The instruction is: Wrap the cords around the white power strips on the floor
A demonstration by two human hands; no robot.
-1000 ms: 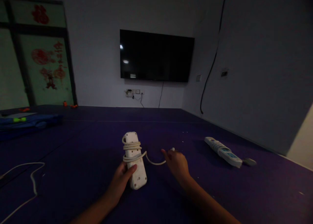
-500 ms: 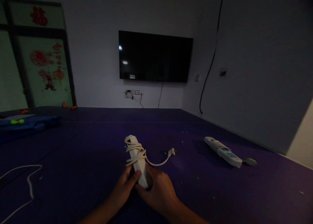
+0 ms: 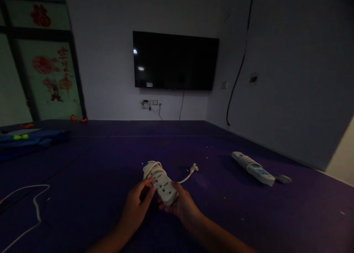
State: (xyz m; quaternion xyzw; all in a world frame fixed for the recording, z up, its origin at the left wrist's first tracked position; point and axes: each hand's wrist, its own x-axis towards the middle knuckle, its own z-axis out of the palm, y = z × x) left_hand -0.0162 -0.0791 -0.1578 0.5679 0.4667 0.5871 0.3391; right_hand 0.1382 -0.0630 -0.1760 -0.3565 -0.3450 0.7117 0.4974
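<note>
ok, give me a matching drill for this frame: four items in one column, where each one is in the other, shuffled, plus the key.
Items
1. cord-wrapped power strip
2. second power strip
3. television
4. loose white cord

Places
A. mounted on the far wall
B. on the purple floor, far left
C. held between left hand and right hand
D. on the purple floor at right, near the side wall

Pairs: 1-C, 2-D, 3-A, 4-B

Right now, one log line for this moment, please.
left hand: holds strip | right hand: holds strip | cord: wound round strip | plug: on mat
</note>
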